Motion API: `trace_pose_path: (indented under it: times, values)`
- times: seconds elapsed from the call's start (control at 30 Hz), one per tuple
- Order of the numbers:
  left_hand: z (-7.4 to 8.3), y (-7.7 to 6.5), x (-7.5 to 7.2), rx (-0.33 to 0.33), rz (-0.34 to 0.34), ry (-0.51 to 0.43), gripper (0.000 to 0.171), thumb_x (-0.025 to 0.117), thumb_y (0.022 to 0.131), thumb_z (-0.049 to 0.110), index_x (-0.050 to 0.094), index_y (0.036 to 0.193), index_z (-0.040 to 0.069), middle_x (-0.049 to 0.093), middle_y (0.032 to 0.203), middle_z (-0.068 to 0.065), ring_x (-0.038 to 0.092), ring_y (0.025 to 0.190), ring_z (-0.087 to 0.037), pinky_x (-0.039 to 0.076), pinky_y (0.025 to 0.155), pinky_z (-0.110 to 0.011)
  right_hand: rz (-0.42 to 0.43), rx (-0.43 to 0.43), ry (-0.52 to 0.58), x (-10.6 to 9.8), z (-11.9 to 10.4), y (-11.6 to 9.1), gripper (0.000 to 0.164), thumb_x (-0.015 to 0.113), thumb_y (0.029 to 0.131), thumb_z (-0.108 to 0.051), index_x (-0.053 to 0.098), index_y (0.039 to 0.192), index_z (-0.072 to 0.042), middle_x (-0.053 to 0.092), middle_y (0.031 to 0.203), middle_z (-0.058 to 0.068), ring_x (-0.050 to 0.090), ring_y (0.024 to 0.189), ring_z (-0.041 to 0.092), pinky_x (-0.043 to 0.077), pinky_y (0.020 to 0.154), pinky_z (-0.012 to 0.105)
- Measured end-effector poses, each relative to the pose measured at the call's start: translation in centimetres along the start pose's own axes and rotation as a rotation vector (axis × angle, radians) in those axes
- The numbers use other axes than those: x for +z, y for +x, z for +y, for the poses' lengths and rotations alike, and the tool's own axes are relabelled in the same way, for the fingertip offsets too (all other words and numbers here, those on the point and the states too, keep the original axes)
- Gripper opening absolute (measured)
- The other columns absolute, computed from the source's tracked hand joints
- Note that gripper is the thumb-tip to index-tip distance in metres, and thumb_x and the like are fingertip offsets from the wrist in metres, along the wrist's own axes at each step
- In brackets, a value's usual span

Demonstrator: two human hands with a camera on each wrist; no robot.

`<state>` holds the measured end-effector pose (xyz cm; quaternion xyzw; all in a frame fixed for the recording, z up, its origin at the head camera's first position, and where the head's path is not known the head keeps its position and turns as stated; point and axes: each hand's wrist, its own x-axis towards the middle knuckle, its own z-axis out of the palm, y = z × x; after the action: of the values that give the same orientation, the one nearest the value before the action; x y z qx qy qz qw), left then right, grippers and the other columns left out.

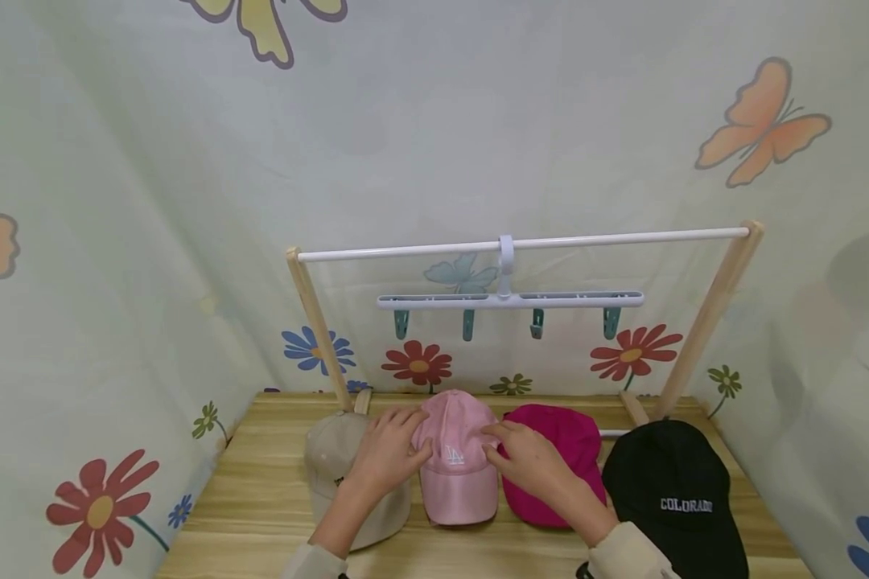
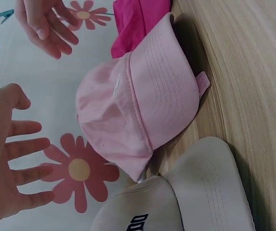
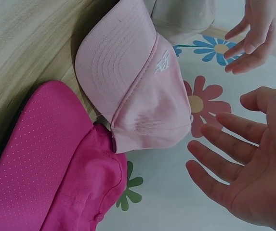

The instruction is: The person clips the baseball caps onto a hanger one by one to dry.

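A light pink cap with a white "LA" mark sits on the wooden table, brim toward me. To its left my left hand hovers with fingers spread, over part of a beige cap. On the other side my right hand hangs above a magenta cap, its fingers loosely extended. Both wrist views show a gap between each hand and the light pink cap. Neither hand holds anything. A black cap lettered "COLORADO" lies at the far right.
Behind the caps stands a wooden rack with a white rod. From the rod hangs a white hanger bearing several teal clips. A flowered curtain surrounds the wooden table.
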<state>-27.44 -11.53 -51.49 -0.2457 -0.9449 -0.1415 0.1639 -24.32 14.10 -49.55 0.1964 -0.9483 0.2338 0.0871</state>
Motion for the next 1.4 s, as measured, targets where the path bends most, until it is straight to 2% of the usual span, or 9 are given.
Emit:
trace_pose_path:
  times: [0.27, 0.6, 0.97, 1.4]
  values:
    - [0.1, 0.1, 0.4, -0.006, 0.0, 0.002, 0.042, 0.063, 0.095, 0.038, 0.067, 0.131, 0.017, 0.064, 0.135, -0.005, 0.056, 0.126, -0.033, 0.048, 0.1, -0.06, -0.007, 0.024, 0.045, 0.2, 0.1, 0.4, 0.03, 0.069, 0.096, -0.021, 0.072, 0.122, -0.006, 0.07, 0.121, 0.015, 0.069, 0.104, 0.027, 0.058, 0.088, 0.046]
    - [0.2, 0.3, 0.5, -0.012, -0.005, 0.004, 0.042, 0.063, 0.095, 0.038, 0.067, 0.131, 0.016, 0.064, 0.135, -0.006, 0.055, 0.127, -0.036, 0.048, 0.099, -0.061, 0.009, 0.036, 0.097, 0.7, 0.0, 0.7, 0.029, 0.067, 0.097, -0.019, 0.071, 0.122, -0.005, 0.071, 0.118, 0.014, 0.069, 0.094, 0.026, 0.058, 0.079, 0.044]
    - [0.4, 0.7, 0.6, -0.032, -0.016, -0.017, 0.041, 0.065, 0.095, 0.036, 0.067, 0.13, 0.015, 0.064, 0.135, -0.006, 0.056, 0.126, -0.036, 0.047, 0.1, -0.061, -0.002, 0.08, 0.098, 0.9, -0.1, 1.3, 0.032, 0.067, 0.099, -0.025, 0.071, 0.125, -0.008, 0.07, 0.124, 0.013, 0.069, 0.106, 0.029, 0.059, 0.086, 0.046]
    - [0.4, 0.8, 0.9, -0.054, -0.036, -0.014, 0.041, 0.066, 0.095, 0.037, 0.066, 0.131, 0.016, 0.064, 0.135, -0.006, 0.055, 0.126, -0.034, 0.047, 0.1, -0.062, 0.004, 0.09, 0.098, 1.5, -0.2, 2.0, 0.031, 0.066, 0.098, -0.023, 0.071, 0.124, -0.007, 0.069, 0.126, 0.014, 0.068, 0.109, 0.031, 0.058, 0.088, 0.048]
